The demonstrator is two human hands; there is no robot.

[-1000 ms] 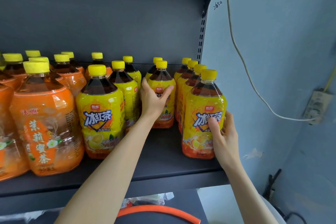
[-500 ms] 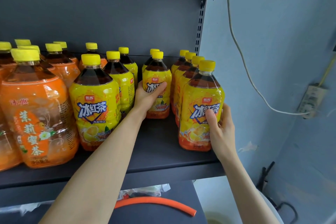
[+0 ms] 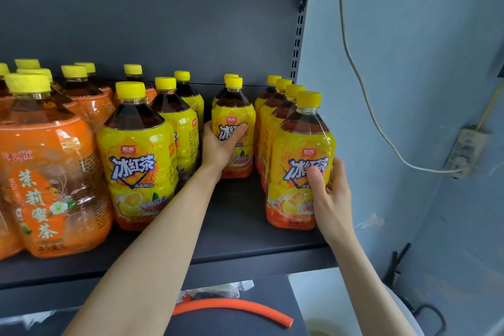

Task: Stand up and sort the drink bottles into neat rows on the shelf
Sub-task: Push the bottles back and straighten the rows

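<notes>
Yellow-labelled iced tea bottles with yellow caps stand in rows on a dark grey shelf [image 3: 240, 229]. My left hand [image 3: 221, 144] grips the middle-row bottle [image 3: 234, 117] around its label, with another bottle right behind it. My right hand [image 3: 328, 188] holds the front bottle of the right row [image 3: 297, 169] by its right side, thumb on the label. Three more bottles line up behind that one. A left row of yellow bottles [image 3: 136, 158] stands upright beside my left forearm.
Larger orange-labelled tea bottles [image 3: 46, 172] crowd the shelf's left end. The shelf upright [image 3: 298, 35] and a blue wall with a white cable [image 3: 362, 90] and a socket [image 3: 466, 150] bound the right. Below, an orange hose [image 3: 234, 305] lies on a lower shelf.
My left hand's fingers have curled tighter around the middle bottle, which has turned so its front label shows. My right hand keeps holding the front right bottle.
</notes>
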